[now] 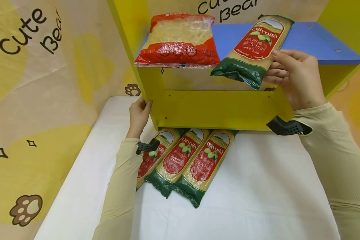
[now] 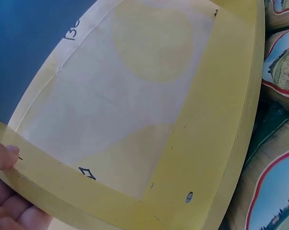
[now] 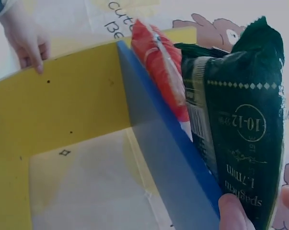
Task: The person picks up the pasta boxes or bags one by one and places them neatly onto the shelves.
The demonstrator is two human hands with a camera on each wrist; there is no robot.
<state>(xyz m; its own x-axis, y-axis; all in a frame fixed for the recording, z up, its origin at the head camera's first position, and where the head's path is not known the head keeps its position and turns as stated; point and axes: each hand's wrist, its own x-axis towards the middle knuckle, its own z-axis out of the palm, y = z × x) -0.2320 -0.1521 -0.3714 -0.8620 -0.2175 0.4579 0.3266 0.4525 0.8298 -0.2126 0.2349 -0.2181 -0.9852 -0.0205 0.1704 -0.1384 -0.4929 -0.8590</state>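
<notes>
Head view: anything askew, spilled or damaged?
I see no spill or damage. Only the three lower packs look askew: they lie slanted to the shelf unit rather than square. The raised pack tilts too, but the right hand holds it.

The head view is bright, with soft shadow toward the right edge of the table (image 1: 258,206) and glare on the pasta bag (image 1: 180,36); wrist views look duller, the left bowing the shelf unit (image 2: 211,134).

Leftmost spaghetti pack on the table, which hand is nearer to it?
Left. The left hand grips the yellow side panel, just above the leftmost pack in the head view; the right hand is by the blue shelf, holding another pack.
</notes>
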